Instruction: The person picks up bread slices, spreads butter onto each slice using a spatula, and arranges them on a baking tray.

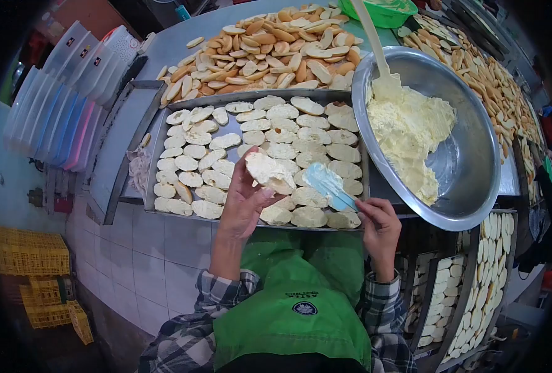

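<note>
A bread slice (pixel 269 172) coated with pale cream is held up over the tray by my left hand (pixel 243 202), fingers wrapped round its edge. My right hand (pixel 380 230) grips a light blue spatula (pixel 332 186), its cream-smeared blade just right of the slice. Below both hands lies a metal tray (pixel 257 97) with rows of cream-covered bread slices (pixel 215 178). To the right of the tray, a large steel bowl (pixel 468 158) contains pale yellow cream (pixel 412 133), with a whitish long-handled spatula (pixel 384 81) standing in it.
Bread slices (pixel 269 46) are heaped behind the tray, with another heap (pixel 487 81) beyond the bowl. A green basin (pixel 381 13) stands at the back. Plastic containers (pixel 55 118) are at left, yellow crates (pixel 27 252) lower left. Filled trays (pixel 484 280) are at lower right.
</note>
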The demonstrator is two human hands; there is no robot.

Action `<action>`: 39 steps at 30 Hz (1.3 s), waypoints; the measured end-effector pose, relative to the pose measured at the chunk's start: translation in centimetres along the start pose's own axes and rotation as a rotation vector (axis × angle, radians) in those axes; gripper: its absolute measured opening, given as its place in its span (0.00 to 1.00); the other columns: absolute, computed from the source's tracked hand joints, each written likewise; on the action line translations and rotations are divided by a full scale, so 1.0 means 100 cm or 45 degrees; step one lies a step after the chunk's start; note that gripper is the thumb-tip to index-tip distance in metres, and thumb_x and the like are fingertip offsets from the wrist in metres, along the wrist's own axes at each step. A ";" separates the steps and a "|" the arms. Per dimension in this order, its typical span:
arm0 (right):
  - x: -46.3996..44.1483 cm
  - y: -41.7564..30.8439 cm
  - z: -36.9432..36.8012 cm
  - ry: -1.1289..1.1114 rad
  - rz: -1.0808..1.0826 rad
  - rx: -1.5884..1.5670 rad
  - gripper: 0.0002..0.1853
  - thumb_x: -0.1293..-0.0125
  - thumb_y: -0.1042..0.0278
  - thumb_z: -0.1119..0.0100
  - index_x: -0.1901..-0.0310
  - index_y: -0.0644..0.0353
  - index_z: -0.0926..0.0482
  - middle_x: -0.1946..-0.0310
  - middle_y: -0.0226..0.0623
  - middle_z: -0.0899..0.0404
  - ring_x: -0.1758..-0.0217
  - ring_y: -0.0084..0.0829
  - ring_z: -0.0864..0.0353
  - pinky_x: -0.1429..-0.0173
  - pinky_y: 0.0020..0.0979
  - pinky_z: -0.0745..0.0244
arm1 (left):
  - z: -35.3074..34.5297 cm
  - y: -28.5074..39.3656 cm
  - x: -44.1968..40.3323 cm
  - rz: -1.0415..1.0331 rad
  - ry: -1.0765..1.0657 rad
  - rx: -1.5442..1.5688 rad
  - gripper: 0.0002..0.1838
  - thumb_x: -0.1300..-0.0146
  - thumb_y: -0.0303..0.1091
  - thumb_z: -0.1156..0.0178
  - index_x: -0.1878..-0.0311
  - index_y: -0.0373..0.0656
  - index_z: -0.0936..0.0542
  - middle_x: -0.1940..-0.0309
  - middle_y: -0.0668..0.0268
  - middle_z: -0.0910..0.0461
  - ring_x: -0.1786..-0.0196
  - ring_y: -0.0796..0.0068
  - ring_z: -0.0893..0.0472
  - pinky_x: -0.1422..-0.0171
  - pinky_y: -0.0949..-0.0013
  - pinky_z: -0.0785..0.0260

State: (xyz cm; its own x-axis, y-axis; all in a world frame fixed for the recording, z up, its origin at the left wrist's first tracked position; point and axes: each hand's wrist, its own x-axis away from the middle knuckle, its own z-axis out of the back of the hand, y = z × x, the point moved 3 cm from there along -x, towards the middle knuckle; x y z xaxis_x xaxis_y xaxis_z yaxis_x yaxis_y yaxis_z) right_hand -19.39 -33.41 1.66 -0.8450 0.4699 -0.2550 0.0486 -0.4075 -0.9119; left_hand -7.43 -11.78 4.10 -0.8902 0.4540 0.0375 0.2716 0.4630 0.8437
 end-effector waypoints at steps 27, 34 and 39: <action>-0.012 -0.018 -0.006 -0.137 0.103 0.021 0.16 0.52 0.87 0.43 0.61 0.61 0.19 0.68 0.35 0.25 0.65 0.26 0.25 0.62 0.21 0.31 | 0.003 -0.020 0.007 0.259 0.004 0.269 0.17 0.36 0.32 0.50 0.46 0.40 0.36 0.47 0.60 0.30 0.56 0.78 0.23 0.55 0.74 0.26; -0.016 -0.024 -0.004 -0.174 0.202 0.101 0.16 0.54 0.87 0.43 0.62 0.60 0.18 0.68 0.36 0.25 0.66 0.27 0.25 0.61 0.22 0.30 | 0.012 -0.032 0.008 0.395 -0.253 0.434 0.28 0.39 0.36 0.46 0.38 0.43 0.43 0.42 0.55 0.36 0.45 0.56 0.28 0.45 0.60 0.29; -0.023 -0.031 -0.001 0.028 0.374 0.574 0.14 0.53 0.85 0.43 0.63 0.60 0.19 0.68 0.36 0.24 0.65 0.31 0.25 0.61 0.25 0.30 | 0.017 -0.035 0.009 0.414 -0.189 0.268 0.28 0.41 0.31 0.44 0.38 0.50 0.43 0.43 0.56 0.36 0.45 0.53 0.28 0.45 0.61 0.29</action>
State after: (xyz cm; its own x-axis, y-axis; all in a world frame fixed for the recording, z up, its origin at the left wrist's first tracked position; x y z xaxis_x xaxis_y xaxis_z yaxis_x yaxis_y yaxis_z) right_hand -17.55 -33.18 5.03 -0.8185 0.3000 -0.4899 0.0437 -0.8178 -0.5738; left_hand -8.53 -11.74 0.29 -0.6874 0.6999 0.1938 0.6129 0.4160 0.6718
